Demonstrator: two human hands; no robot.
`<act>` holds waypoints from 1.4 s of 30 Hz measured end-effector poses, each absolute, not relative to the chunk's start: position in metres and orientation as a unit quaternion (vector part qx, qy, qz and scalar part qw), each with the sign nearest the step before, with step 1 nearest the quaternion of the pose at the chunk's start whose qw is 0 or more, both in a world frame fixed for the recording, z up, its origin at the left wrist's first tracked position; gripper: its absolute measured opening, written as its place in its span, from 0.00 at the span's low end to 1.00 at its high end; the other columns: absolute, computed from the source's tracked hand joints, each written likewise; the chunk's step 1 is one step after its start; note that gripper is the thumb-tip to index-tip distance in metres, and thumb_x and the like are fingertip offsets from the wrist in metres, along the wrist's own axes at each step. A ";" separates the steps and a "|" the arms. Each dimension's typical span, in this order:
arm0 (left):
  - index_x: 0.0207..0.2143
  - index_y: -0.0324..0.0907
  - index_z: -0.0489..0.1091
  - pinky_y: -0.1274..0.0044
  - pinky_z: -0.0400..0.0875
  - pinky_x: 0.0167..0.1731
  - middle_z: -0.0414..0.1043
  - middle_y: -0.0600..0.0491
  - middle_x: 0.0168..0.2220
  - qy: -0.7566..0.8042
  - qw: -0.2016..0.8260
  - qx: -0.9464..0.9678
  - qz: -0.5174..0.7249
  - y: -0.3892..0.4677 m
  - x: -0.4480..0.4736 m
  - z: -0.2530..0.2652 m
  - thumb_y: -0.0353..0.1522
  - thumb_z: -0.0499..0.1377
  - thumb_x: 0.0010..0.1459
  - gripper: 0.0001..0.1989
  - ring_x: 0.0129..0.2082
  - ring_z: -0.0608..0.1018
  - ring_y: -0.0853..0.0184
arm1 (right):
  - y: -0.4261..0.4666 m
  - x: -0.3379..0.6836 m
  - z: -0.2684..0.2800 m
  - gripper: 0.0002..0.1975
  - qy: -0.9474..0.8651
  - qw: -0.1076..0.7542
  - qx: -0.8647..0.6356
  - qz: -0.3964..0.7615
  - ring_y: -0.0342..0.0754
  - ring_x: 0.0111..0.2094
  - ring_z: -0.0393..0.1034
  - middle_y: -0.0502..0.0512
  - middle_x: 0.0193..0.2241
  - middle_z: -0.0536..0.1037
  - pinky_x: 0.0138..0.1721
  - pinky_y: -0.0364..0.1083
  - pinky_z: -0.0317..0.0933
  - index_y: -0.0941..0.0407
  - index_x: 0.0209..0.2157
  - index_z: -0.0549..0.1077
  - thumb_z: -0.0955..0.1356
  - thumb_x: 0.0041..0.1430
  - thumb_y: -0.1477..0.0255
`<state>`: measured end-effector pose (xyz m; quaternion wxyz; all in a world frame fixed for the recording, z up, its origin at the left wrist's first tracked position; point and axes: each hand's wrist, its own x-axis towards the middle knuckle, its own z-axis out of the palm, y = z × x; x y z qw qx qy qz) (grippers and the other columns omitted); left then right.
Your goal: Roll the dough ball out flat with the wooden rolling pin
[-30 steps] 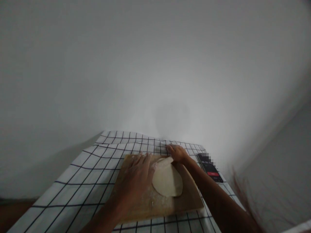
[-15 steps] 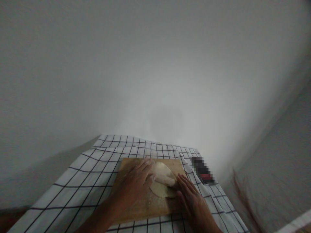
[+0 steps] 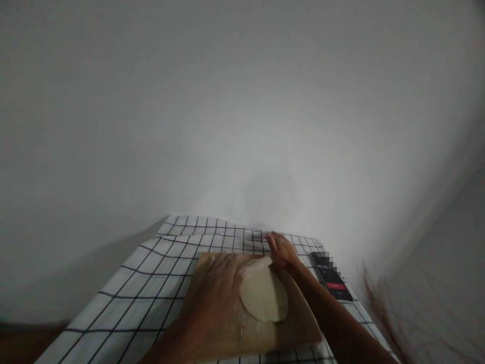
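A flat, pale round of dough (image 3: 264, 296) lies on a wooden board (image 3: 261, 341), with an uneven ridge along its far edge. Blurred by motion, my left hand (image 3: 223, 278) reaches over the board's left half, fingers stretched out and the thumb side touching the dough's upper left edge. My right hand (image 3: 282, 250) is at the dough's far right edge. Its fingers extend beyond the board's back edge, over the cloth, and look open. Whether the heel of this hand presses on the dough, I cannot tell.
A white tablecloth with dark grid lines (image 3: 129, 290) covers the table. To the right of the board lies a phone (image 3: 333, 280), partly pixelated, with a red bar on its screen. A bare wall (image 3: 242, 126) rises behind the table. Thin reddish strands (image 3: 381, 308) stand beyond the right edge.
My right hand has moved from the dough's near right side up to its far edge. The dough, which had a raised fold across it, now lies flatter and rounder. The view has shifted slightly.
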<state>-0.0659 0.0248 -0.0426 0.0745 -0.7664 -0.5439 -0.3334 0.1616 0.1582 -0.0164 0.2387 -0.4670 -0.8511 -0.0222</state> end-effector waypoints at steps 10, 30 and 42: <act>0.63 0.40 0.65 0.55 0.58 0.65 0.71 0.42 0.62 -0.588 0.050 -0.756 -0.284 0.034 -0.067 -0.051 0.40 0.47 0.72 0.23 0.65 0.69 0.52 | 0.176 0.166 -0.035 0.23 -0.883 0.199 -0.426 0.006 0.54 0.64 0.66 0.60 0.56 0.79 0.67 0.57 0.57 0.56 0.51 0.80 0.55 0.74 0.70; 0.64 0.44 0.66 0.62 0.66 0.64 0.71 0.46 0.63 -0.508 0.021 -0.811 -0.289 0.016 -0.068 -0.036 0.36 0.55 0.68 0.23 0.63 0.72 0.56 | 0.041 0.214 -0.053 0.27 -0.839 0.233 -0.489 -0.042 0.55 0.71 0.51 0.58 0.70 0.60 0.69 0.59 0.55 0.55 0.70 0.59 0.57 0.75 0.62; 0.57 0.42 0.70 0.58 0.64 0.61 0.75 0.44 0.57 -0.583 0.044 -0.750 -0.309 0.032 -0.073 -0.040 0.39 0.48 0.72 0.19 0.60 0.74 0.54 | 0.166 0.153 -0.019 0.22 -0.888 0.168 -0.428 0.025 0.51 0.68 0.59 0.56 0.63 0.72 0.69 0.57 0.53 0.53 0.59 0.75 0.55 0.76 0.66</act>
